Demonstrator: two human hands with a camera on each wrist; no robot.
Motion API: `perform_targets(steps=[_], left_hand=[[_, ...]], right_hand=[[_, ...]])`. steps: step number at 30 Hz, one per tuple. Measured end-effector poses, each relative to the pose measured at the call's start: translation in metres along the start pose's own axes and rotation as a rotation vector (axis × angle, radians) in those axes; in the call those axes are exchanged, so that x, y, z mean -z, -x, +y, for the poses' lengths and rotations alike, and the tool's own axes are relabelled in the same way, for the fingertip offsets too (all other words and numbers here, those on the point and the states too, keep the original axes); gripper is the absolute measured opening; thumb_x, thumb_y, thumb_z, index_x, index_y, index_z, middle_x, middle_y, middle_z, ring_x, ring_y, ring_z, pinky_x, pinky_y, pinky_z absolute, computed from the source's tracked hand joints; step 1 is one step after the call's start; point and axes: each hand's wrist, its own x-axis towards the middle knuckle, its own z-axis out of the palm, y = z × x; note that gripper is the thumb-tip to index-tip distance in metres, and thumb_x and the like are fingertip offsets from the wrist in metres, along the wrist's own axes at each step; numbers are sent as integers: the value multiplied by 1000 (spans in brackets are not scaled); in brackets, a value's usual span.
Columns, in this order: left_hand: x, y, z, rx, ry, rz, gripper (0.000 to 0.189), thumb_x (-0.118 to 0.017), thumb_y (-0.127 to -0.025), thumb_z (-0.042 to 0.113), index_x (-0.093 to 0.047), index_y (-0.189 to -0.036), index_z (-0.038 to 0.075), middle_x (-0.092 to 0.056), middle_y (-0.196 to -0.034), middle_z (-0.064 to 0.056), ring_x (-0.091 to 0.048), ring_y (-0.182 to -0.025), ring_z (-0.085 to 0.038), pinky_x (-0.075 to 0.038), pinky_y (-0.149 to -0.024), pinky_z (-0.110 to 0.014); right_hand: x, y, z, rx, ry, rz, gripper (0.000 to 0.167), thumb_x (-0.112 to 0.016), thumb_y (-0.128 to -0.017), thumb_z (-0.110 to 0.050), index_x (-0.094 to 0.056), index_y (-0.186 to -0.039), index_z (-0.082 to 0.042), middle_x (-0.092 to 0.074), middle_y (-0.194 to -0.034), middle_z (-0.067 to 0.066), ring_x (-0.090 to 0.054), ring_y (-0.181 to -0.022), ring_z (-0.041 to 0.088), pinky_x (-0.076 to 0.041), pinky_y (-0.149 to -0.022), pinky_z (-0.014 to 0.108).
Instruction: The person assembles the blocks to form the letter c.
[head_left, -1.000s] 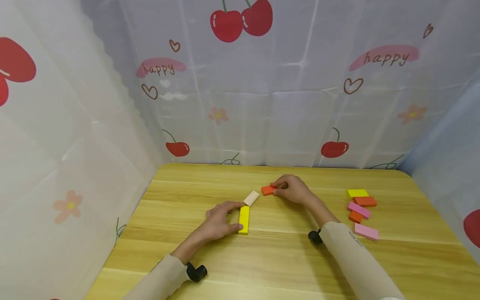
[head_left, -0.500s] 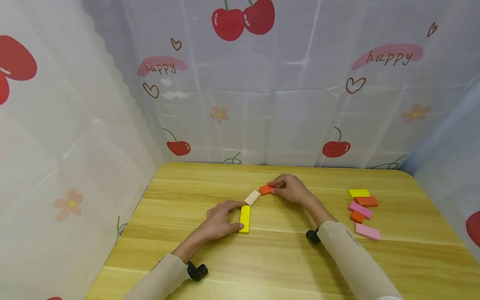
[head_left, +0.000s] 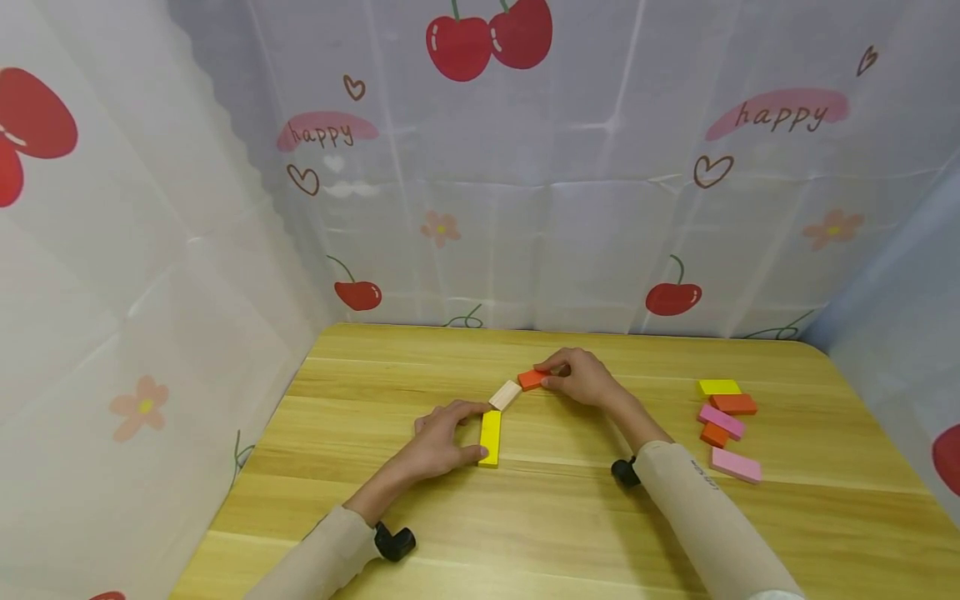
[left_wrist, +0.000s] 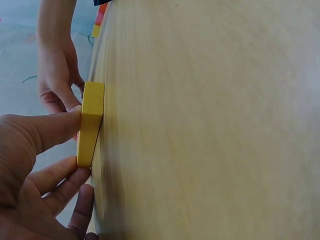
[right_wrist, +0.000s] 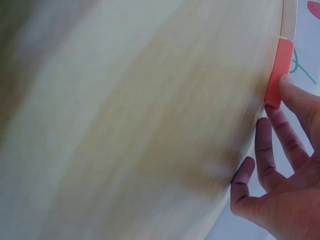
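Observation:
A yellow block (head_left: 490,438) lies flat on the table, its long side running away from me. My left hand (head_left: 437,443) spans its left side, thumb at the near end and index finger at the far end; the left wrist view shows the thumb on the yellow block (left_wrist: 91,120) too. Just beyond its far end sits a plain wood block (head_left: 505,395), angled to the right. My right hand (head_left: 581,377) pinches an orange block (head_left: 529,381), whose left end meets the wood block's far end. In the right wrist view the thumb presses the orange block (right_wrist: 280,72).
Toward the right of the wooden table (head_left: 570,517) lie several loose blocks: a yellow block (head_left: 718,387), an orange block (head_left: 733,404), a pink block (head_left: 722,422), a small orange block (head_left: 714,434) and another pink block (head_left: 736,465). A printed curtain (head_left: 540,242) hangs behind the table.
The right hand has slid the orange block slightly left, closing the gap to the wood block. The left hand stays on the yellow block.

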Motion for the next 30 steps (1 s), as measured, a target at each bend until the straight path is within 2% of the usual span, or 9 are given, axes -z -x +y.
perform_targets(steps=[6,15,24,30], left_hand=[[1,1,1,-3,4,1,63,-84,-93,29,-61,-151,30,-62,-153,1,-55,-129,-28,-23,-105,-58],[0,1,-1,-8,16,1,63,-84,-93,29,-60,-152,30,-62,-153,1,-55,-129,-27,-21,-106,-58],[-1,-1,-1,-11,11,0,63,-84,-93,29,-61,-151,30,-61,-154,0,-55,-131,-28,-21,-106,-58],[0,0,-1,-2,3,1,63,-84,-93,29,-60,-152,30,-61,-153,-1,-55,-129,-27,-21,-105,-57]], right_hand=[[-1,0,-1,3,1,9,29,-77,-100,-18,-80,-129,-13,-76,-131,15,-70,-101,25,-56,-88,40],[-2,1,-1,20,8,-6,32,-76,-101,-17,-78,-133,-13,-74,-132,15,-71,-103,26,-59,-91,45],[1,4,0,14,36,-25,51,-78,-100,-23,-66,-149,-17,-68,-145,16,-71,-109,30,-57,-93,50],[8,8,5,34,-6,-48,61,-80,-98,-23,-60,-153,-8,-69,-143,20,-71,-113,34,-57,-100,55]])
